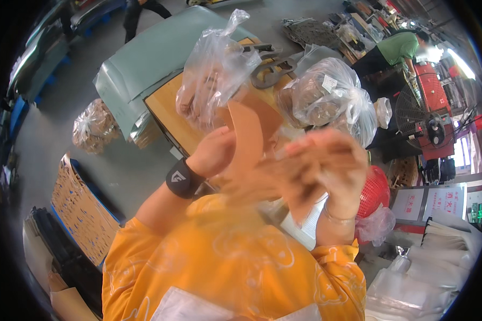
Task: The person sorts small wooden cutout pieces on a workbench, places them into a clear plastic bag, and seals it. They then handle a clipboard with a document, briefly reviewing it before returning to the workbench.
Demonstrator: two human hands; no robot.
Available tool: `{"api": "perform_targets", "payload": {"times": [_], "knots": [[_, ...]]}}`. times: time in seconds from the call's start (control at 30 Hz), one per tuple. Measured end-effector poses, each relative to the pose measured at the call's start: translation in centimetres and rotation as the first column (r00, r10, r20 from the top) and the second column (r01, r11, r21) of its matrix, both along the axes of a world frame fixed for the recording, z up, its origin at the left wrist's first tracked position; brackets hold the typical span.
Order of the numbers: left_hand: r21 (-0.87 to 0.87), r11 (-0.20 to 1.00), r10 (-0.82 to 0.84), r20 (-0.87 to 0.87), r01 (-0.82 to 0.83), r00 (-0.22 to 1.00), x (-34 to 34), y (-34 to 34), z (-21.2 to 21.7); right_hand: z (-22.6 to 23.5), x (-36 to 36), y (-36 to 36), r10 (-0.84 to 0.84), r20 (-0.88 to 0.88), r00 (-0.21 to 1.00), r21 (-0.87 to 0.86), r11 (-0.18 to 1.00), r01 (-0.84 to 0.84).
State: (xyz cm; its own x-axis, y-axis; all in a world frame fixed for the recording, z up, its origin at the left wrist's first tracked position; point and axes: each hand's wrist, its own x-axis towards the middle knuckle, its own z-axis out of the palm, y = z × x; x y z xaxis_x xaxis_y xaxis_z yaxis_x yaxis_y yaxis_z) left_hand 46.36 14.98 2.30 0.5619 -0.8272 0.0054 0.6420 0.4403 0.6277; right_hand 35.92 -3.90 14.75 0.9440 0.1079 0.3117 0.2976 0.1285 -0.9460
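Note:
My left hand (215,152), with a black band on its wrist, grips a curved tan flat piece (247,131) that looks like cut leather or board. My right hand (345,171) is raised to the right of it, fingers closed round a bundle of brown cut pieces (300,174). Motion smears the bundle, so its separate pieces cannot be made out. Just beyond my left hand, a clear plastic bag (211,75) with brown pieces inside stands on the wooden tabletop (163,104). Another full clear bag (332,96) sits beyond my right hand.
Grey metal cutting dies (273,72) lie between the bags. A grey-green sheet (144,69) covers the far left. A red basket (374,192) is at the right, below a black fan (420,115). A co-worker in green (399,48) bends over at the far right.

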Motion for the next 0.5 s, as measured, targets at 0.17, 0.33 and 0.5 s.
{"api": "perform_targets", "payload": {"times": [0.17,0.33,0.5], "knots": [[-0.111,0.994,-0.032,-0.200,0.010,0.979,-2.9,0.1,-0.8,-2.6,2.1,-0.2,-0.226,-0.308,0.924,-0.183,0.967,0.176],[0.049,0.993,0.101,0.147,-0.110,0.984,-3.9,-0.6,-0.5,-4.7,2.6,0.3,-0.248,-0.336,0.908,-0.098,0.969,0.229],[0.018,0.989,0.141,0.224,-0.148,0.964,-4.8,-0.9,0.1,-6.6,2.8,1.3,-0.349,-0.093,0.933,-0.474,0.839,0.267]]}}
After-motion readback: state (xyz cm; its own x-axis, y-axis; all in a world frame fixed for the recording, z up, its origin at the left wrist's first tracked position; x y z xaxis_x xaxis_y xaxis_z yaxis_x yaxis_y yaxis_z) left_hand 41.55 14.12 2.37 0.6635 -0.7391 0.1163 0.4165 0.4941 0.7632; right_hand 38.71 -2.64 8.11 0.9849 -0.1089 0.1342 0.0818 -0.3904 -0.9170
